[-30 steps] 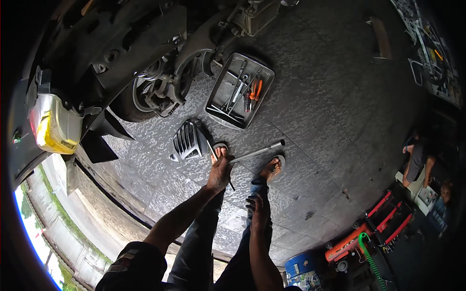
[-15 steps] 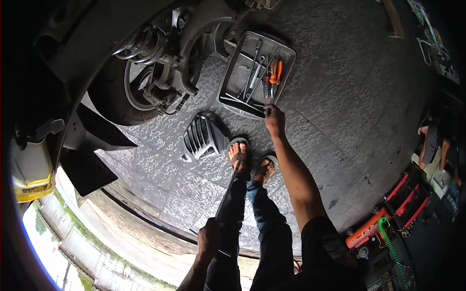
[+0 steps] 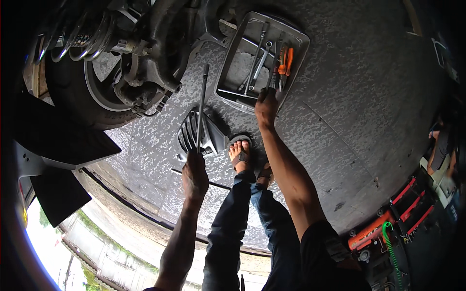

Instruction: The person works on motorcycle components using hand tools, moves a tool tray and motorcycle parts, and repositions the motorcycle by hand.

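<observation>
My left hand [image 3: 195, 177] is closed around a T-handle socket wrench [image 3: 201, 106], its long shaft pointing away from me and its crossbar sticking out on both sides of the fist. At the near edge of a dark tool tray [image 3: 302, 65], my right hand [image 3: 266, 107] has its fingers pressed together; what they grip is hard to make out. Inside the tray lie a ring spanner [image 3: 260, 66], orange-handled pliers [image 3: 286, 62] and long metal rods. A slatted plastic vent panel [image 3: 190, 130] rests on the floor beyond my left hand.
A wheel [image 3: 65, 92] with its coil spring [image 3: 80, 41] and suspension arm fills the far left. My sandalled foot [image 3: 240, 154] stands beside the vent panel. An orange floor jack [image 3: 371, 232] and a green coiled hose [image 3: 392, 252] are at right, near another person [image 3: 439, 148].
My left hand has swung the T-handle wrench forward and up from beside my leg. My right hand has moved slightly left along the tray's near edge. The view has shifted.
</observation>
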Motion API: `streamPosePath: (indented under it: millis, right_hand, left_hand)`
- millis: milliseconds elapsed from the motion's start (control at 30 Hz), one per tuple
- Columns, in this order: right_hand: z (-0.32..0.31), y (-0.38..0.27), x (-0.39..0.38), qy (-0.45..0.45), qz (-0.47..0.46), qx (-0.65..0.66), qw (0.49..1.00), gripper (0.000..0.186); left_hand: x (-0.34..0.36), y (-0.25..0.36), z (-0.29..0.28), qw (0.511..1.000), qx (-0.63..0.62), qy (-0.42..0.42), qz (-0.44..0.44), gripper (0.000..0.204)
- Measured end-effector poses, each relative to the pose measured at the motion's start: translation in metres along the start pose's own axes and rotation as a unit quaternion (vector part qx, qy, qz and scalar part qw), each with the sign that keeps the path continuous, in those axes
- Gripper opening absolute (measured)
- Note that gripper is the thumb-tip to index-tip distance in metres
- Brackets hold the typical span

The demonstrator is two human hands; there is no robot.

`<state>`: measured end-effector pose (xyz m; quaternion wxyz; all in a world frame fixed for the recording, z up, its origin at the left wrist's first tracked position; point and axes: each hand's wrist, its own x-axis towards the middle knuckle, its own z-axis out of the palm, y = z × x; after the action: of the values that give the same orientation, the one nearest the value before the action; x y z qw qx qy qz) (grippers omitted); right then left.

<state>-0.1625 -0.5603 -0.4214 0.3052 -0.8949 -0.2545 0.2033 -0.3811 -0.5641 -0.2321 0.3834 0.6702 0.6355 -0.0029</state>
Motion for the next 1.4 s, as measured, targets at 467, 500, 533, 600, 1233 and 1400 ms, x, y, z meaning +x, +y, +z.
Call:
streamPosePath:
  millis: [467,500,533,600,1233,1400]
  right_hand:
    - [-0.228,0.148,-0.167,-0.008,0.255,0.07,0.964,0.024]
    - [-0.231,0.133,-0.175,-0.002,0.308,0.059,0.95,0.023]
    - [-0.239,0.147,-0.187,0.006,0.298,0.036,0.954,0.023]
    - [-0.251,0.169,-0.212,0.012,0.288,0.017,0.957,0.022]
    - [-0.356,0.123,-0.305,-0.206,0.394,0.095,0.891,0.027]
    - [-0.382,0.057,-0.323,-0.228,0.314,-0.081,0.918,0.029]
  left_hand:
    - [0.17,0.046,0.168,0.997,-0.021,-0.045,0.052,0.046]
    - [0.176,0.039,0.165,0.998,-0.006,-0.039,0.047,0.046]
    - [0.181,0.044,0.17,0.998,0.004,-0.047,0.043,0.05]
    - [0.193,0.046,0.177,0.997,0.017,-0.065,0.04,0.037]
    - [-0.082,-0.072,0.021,0.978,0.006,-0.188,0.087,0.028]
    - [-0.204,-0.201,-0.12,0.976,0.037,-0.048,-0.211,0.027]
